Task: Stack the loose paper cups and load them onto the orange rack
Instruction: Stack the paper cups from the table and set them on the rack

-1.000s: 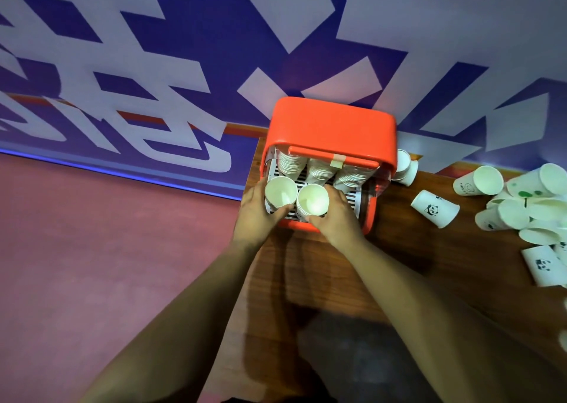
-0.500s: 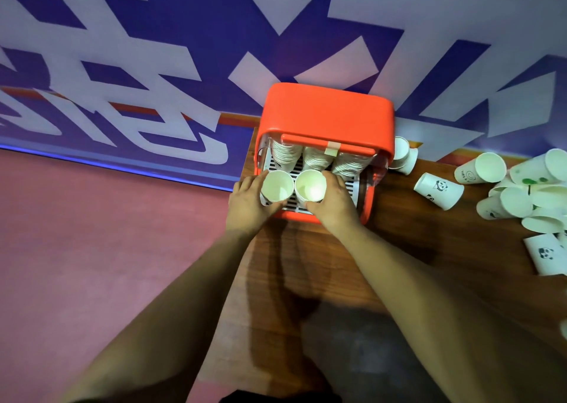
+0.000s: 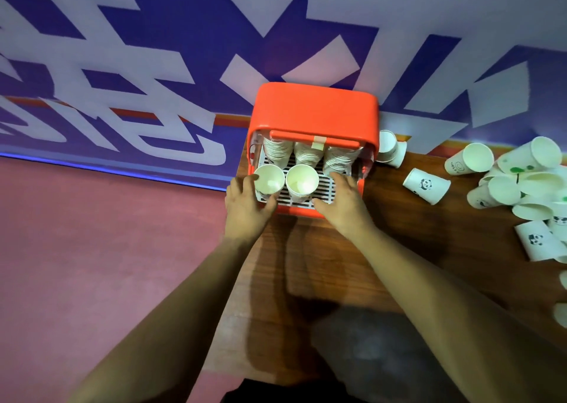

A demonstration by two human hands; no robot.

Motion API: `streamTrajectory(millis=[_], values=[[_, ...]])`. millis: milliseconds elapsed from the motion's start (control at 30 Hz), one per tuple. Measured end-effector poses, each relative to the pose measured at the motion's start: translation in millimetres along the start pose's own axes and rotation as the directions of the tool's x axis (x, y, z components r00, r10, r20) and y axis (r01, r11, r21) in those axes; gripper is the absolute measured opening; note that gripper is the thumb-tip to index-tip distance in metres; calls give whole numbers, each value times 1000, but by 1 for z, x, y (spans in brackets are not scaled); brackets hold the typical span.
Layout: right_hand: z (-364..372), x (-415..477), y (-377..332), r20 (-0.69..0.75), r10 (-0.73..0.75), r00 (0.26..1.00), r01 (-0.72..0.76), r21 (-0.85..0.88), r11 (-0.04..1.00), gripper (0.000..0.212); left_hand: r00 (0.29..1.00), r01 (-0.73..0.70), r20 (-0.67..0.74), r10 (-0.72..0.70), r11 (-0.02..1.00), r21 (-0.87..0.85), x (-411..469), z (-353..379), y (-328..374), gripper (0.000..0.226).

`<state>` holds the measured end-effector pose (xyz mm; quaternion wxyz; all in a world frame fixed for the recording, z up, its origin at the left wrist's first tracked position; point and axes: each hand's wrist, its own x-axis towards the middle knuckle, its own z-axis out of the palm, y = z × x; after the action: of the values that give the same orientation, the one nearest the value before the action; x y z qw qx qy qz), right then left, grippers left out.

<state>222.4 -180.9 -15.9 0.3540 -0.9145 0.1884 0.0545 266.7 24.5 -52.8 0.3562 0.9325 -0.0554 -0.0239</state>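
Note:
The orange rack (image 3: 313, 111) stands at the table's far left corner, its white slatted tray (image 3: 325, 187) open toward me. Three cup stacks lean in its back row (image 3: 308, 154). Two stacks stand upright in the front row: the left stack (image 3: 269, 179) and the middle stack (image 3: 302, 180). My left hand (image 3: 245, 201) grips the left stack, with fingers on its left side and the thumb in front. My right hand (image 3: 340, 195) rests on the tray to the right of the middle stack, fingers spread and straight, holding nothing.
Several loose paper cups (image 3: 521, 187) lie in a heap at the right of the wooden table (image 3: 399, 249). A panda cup (image 3: 426, 186) lies on its side nearer the rack. Two cups (image 3: 389, 147) sit against the rack's right side. The table's left edge drops to red floor.
My right hand has let go of the middle stack and slid to the right onto the bare tray. My left hand stays on the left stack.

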Motion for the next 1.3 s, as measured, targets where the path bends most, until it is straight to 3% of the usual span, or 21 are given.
streamTrajectory(millis=[67,200,333,467,700,900,1067,1200,1300], values=[[-22,-15,19,-5,18,1000,-18,-1,1000,68,994,-104,46,103,994,19,-17,-2,19,48],[-81,-41,79,-65,108,992,-114,-85,990,65,925,-272,245,289,957,-100,-37,21,67,43],[-146,-60,139,-162,268,950,-289,-129,949,65,876,-316,347,336,942,-114,-36,60,130,36],[-203,-80,194,-241,354,904,-389,-116,914,65,811,-383,453,371,921,-69,-31,113,196,43],[-241,-84,266,-235,389,891,-418,-91,904,63,783,-347,538,312,937,-40,-3,188,264,46],[-238,-51,287,-218,350,911,-369,-50,928,60,715,-491,626,311,861,133,17,233,275,58],[-228,-16,298,-252,368,895,-385,-22,922,55,722,-528,635,276,813,246,22,260,265,72],[-215,3,311,-194,376,906,-395,-73,916,56,745,-536,637,195,744,399,20,266,257,84],[-206,7,317,-199,370,907,-395,-99,913,40,751,-531,635,181,737,419,12,267,253,82]])
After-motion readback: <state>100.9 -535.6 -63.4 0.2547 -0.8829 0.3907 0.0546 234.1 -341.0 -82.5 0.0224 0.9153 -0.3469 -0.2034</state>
